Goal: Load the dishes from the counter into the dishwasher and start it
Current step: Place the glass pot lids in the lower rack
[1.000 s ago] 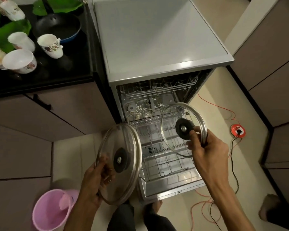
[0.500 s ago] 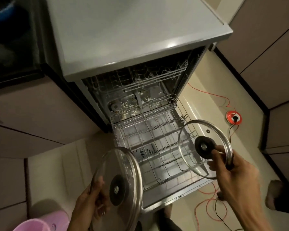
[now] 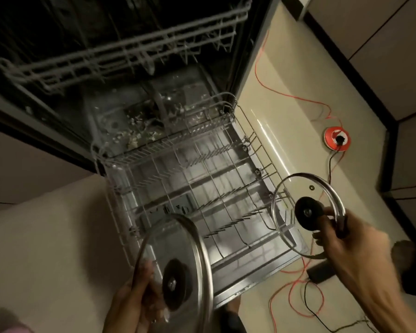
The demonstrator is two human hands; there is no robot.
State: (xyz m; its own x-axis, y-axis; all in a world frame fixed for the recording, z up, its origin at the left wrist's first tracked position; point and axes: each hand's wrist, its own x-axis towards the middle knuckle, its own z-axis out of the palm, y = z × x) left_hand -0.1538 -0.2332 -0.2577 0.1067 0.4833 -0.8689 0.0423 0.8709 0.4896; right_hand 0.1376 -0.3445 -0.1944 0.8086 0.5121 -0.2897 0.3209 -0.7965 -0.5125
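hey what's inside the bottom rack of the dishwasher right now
The bottom rack shows only bare wire prongs, no dishes. Its near corners are covered by the two glass lids.

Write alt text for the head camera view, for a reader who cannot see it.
A person's left hand and right hand each hold a glass lid, a left lid and a right lid, above the pulled-out lower rack of an open dishwasher. Red wires trail across the pale floor beside it.
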